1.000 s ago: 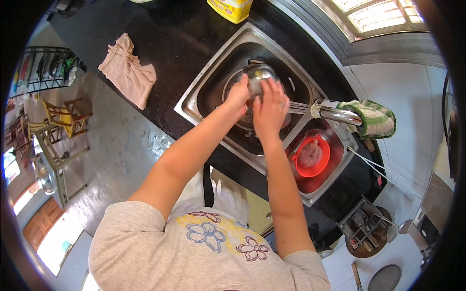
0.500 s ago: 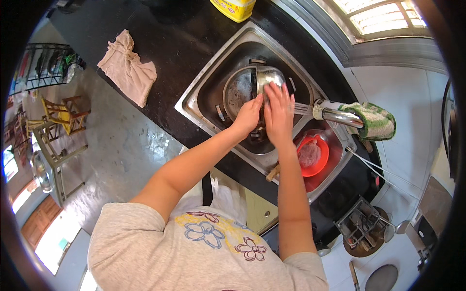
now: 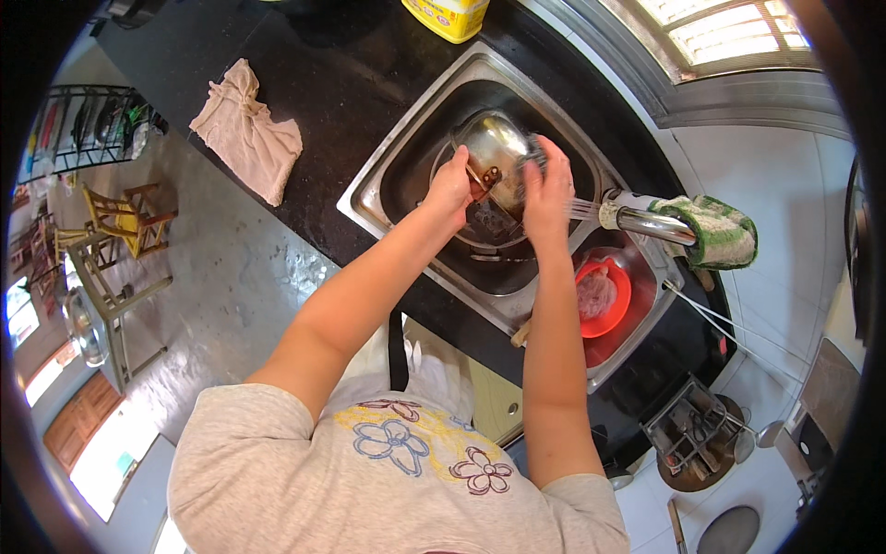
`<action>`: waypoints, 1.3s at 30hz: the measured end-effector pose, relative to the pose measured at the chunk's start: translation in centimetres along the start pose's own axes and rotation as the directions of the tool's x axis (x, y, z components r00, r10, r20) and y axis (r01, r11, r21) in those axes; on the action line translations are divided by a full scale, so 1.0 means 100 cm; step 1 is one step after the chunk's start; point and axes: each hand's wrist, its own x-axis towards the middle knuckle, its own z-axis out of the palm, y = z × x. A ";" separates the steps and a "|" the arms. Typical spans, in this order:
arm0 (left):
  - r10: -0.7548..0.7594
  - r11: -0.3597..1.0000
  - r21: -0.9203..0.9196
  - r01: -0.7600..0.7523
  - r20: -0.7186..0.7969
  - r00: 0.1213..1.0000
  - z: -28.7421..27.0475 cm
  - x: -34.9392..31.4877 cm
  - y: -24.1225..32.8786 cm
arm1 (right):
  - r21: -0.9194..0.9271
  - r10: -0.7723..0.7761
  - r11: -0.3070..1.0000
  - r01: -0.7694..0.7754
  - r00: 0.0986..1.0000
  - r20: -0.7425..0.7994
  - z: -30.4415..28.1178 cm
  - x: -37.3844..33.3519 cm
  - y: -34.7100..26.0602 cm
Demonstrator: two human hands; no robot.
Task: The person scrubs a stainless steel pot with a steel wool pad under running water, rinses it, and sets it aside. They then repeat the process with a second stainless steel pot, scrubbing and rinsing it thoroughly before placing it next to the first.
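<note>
My left hand grips a metal pot by its side handle, tilting it over the left basin of the steel sink. My right hand is at the pot's right side, fingers curled and blurred by motion. Something dark shows at its fingertips, but I cannot make it out. Beside that hand, water streams from the tap. Below the held pot, another dark pot rests in the basin, partly hidden.
A red bowl with water sits in the right basin. A green-and-white cloth hangs over the tap. On the black counter lie a pink cloth and a yellow container. A utensil rack stands at the lower right.
The pot has turned so its rounded outside shows more. My right hand has shifted slightly right, from lying against the pot to curling at its side.
</note>
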 end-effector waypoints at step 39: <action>-0.016 0.879 0.468 -0.091 0.220 0.975 -0.091 -0.035 0.040 | 0.735 0.668 -0.137 -0.664 0.486 0.564 -0.020 -0.030 0.102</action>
